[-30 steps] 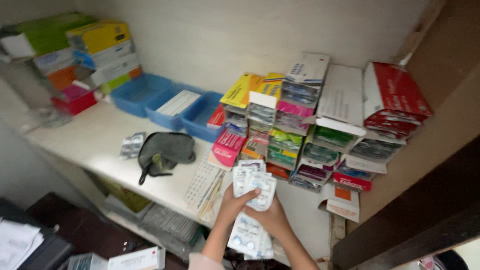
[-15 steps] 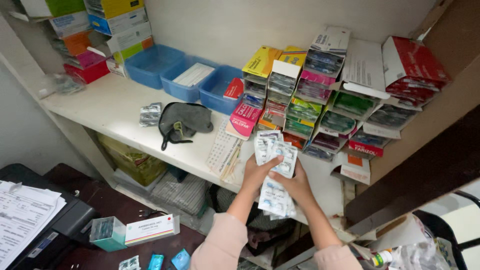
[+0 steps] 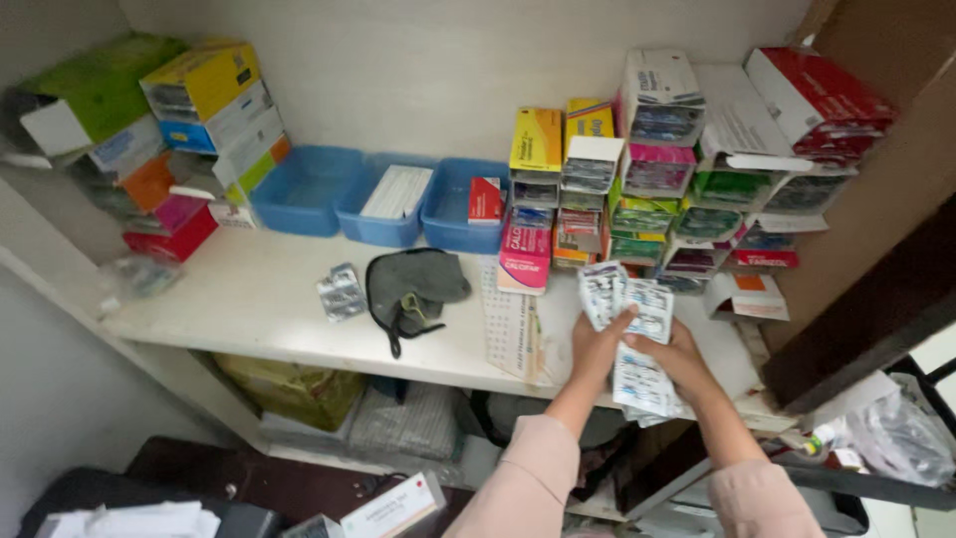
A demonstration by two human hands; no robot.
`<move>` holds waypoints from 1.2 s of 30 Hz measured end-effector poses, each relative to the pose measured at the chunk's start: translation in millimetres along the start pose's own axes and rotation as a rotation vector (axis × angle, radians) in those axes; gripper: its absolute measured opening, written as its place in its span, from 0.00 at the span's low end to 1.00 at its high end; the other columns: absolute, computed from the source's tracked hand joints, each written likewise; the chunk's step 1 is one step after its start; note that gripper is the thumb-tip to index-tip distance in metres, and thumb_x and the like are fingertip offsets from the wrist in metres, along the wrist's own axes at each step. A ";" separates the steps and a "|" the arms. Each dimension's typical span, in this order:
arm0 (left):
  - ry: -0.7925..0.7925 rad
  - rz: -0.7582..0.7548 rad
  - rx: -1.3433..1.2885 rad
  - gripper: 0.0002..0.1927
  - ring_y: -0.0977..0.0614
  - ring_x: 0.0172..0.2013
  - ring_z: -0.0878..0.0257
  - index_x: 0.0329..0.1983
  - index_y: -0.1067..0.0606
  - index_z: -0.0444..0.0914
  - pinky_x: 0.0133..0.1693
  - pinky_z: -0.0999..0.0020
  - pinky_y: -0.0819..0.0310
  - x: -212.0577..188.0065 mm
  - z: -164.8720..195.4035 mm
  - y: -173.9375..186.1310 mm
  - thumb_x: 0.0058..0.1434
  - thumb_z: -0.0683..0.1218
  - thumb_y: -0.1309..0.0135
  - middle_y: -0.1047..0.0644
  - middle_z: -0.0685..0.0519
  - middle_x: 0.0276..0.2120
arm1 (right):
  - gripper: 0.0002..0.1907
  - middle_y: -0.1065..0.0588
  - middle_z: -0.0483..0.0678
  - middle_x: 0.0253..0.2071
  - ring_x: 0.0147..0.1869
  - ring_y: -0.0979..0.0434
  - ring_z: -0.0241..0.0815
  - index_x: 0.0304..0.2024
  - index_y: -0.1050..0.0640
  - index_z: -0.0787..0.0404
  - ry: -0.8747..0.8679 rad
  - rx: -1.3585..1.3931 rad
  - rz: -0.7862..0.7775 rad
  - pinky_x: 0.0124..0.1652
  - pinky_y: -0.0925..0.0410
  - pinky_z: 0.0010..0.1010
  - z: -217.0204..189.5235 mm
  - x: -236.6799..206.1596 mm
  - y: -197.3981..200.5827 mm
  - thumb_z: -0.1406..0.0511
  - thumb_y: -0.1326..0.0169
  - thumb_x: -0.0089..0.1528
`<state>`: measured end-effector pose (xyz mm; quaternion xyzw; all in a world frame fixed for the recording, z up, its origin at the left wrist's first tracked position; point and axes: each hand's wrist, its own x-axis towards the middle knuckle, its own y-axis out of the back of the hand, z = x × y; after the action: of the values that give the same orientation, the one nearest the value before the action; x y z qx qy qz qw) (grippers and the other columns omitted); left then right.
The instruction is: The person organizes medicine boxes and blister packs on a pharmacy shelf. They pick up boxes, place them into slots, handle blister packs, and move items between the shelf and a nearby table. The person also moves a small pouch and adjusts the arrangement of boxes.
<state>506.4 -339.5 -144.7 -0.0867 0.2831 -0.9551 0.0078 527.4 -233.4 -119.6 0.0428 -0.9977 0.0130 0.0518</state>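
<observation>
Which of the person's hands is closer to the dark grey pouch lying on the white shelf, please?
Left. The left hand holds blister strips just right of the dark grey pouch; the right hand sits farther right, beyond the left one.

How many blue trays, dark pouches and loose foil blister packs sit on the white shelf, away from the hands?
Blue trays: 3
Dark pouch: 1
Loose foil blister packs: 1 small cluster, exact number unclear
Total: 5, counting the cluster as one
</observation>
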 end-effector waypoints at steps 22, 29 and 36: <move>-0.036 0.254 1.459 0.51 0.20 0.44 0.39 0.73 0.50 0.33 0.44 0.45 0.24 100.3 122.9 102.6 0.54 0.53 0.36 0.19 0.39 0.39 | 0.30 0.18 0.50 0.47 0.46 0.18 0.41 0.56 0.24 0.67 -0.208 -0.011 -0.017 0.45 0.25 0.35 -19.3 40.2 -34.5 0.66 0.33 0.52; 0.029 0.219 0.385 0.32 0.17 0.40 0.48 0.64 0.37 0.36 0.37 0.54 0.27 112.1 138.2 129.0 0.64 0.57 0.44 0.17 0.41 0.42 | 0.38 0.20 0.48 0.55 0.56 0.21 0.40 0.60 0.26 0.63 -0.236 -0.450 -0.186 0.56 0.30 0.32 -10.3 46.8 -22.5 0.61 0.30 0.49; -0.631 -0.223 1.396 0.23 0.21 0.51 0.45 0.54 0.25 0.38 0.48 0.50 0.25 108.2 141.4 167.3 0.53 0.43 0.44 0.22 0.48 0.54 | 0.46 0.20 0.51 0.58 0.62 0.23 0.44 0.63 0.28 0.62 -0.278 -0.771 -0.295 0.61 0.33 0.33 -15.1 63.0 -31.3 0.56 0.28 0.44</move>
<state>418.1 -563.2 -101.3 -0.3575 -0.4108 -0.8375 0.0447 469.2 -269.5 -97.3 0.1637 -0.9103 -0.3738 -0.0695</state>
